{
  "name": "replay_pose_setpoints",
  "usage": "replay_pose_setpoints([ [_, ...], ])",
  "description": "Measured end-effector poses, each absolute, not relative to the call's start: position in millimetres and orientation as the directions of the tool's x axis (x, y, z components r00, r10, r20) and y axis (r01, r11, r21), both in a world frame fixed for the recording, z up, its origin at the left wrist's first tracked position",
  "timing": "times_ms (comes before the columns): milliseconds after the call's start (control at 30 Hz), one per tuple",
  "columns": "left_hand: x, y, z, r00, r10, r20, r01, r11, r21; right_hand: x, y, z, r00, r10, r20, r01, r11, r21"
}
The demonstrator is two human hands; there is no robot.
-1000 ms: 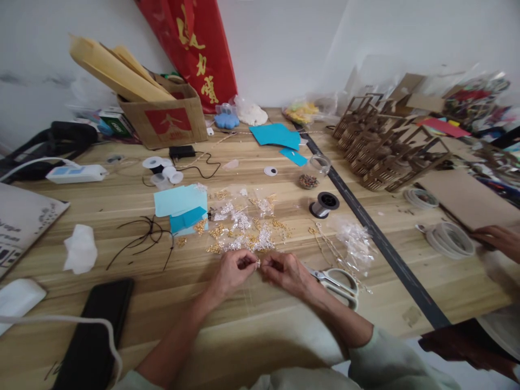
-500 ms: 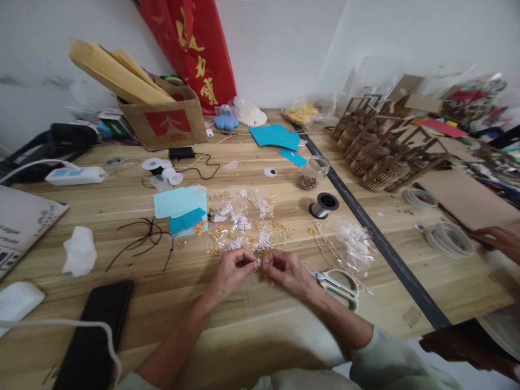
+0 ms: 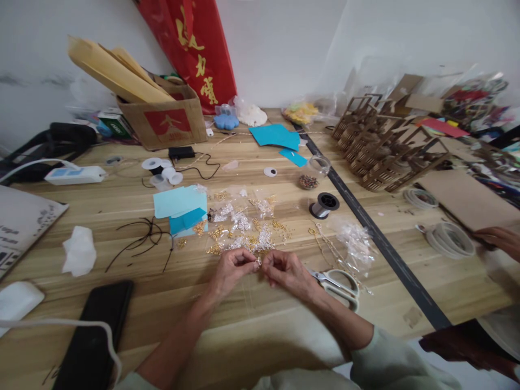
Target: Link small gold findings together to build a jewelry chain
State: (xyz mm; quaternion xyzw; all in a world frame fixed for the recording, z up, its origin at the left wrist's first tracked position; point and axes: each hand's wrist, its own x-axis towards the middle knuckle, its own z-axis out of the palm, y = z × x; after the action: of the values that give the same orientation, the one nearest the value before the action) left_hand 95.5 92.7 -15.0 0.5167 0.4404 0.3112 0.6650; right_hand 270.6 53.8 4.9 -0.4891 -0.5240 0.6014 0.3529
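Observation:
My left hand (image 3: 231, 271) pinches a few small shiny beads (image 3: 257, 261) between thumb and fingertips. Close beside it, my right hand (image 3: 286, 269) is closed in a pinch; whatever it holds is too fine to make out. A faint thin thread (image 3: 246, 295) hangs below the fingers over the wood. Just beyond both hands lie small piles of silver beads (image 3: 264, 238) and gold beads (image 3: 215, 248), some on clear plastic bags. Scissors (image 3: 339, 286) with pale handles lie by my right wrist, and a spool of clear line (image 3: 324, 206) stands farther off.
A black phone (image 3: 97, 330) and white cable lie at the left. Blue paper sheets (image 3: 179, 203), black cords (image 3: 148, 238) and a jar of beads (image 3: 311, 176) are around. Wooden lantern-like frames (image 3: 385, 146) stand at the right, near another person's hand (image 3: 498, 238).
My hands stay nearly in place, fingertips still together over the beads. The other person's hand at the right edge shifts very slightly.

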Motion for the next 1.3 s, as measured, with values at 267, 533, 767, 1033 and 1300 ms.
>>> replay_pose_setpoints([
  [267, 95.6, 92.4, -18.3, 0.414, 0.88, -0.232, 0.042, 0.236, 0.971, 269.9, 54.4, 7.3, -0.279, 0.933, -0.225, 0.077, -0.212, -0.974],
  [533, 95.4, 91.8, -16.8, 0.393, 0.902, -0.18, 0.06, 0.17, 0.984, 269.9, 54.0, 8.0, -0.292, 0.927, -0.236, 0.066, -0.226, -0.972],
  [767, 96.4, 91.7, -16.4, 0.361, 0.921, -0.146, 0.079, 0.126, 0.989, 270.4, 54.9, 5.8, -0.32, 0.917, -0.238, 0.037, -0.239, -0.97],
  [1033, 98.2, 89.0, -12.9, 0.347, 0.935, -0.068, 0.139, 0.02, 0.99, 269.9, 55.7, 7.1, -0.314, 0.91, -0.27, 0.052, -0.267, -0.962],
  [1300, 99.6, 86.6, -15.6, 0.321, 0.947, 0.034, 0.192, -0.1, 0.976, 269.6, 55.8, 7.8, -0.327, 0.906, -0.268, 0.044, -0.269, -0.962],
])
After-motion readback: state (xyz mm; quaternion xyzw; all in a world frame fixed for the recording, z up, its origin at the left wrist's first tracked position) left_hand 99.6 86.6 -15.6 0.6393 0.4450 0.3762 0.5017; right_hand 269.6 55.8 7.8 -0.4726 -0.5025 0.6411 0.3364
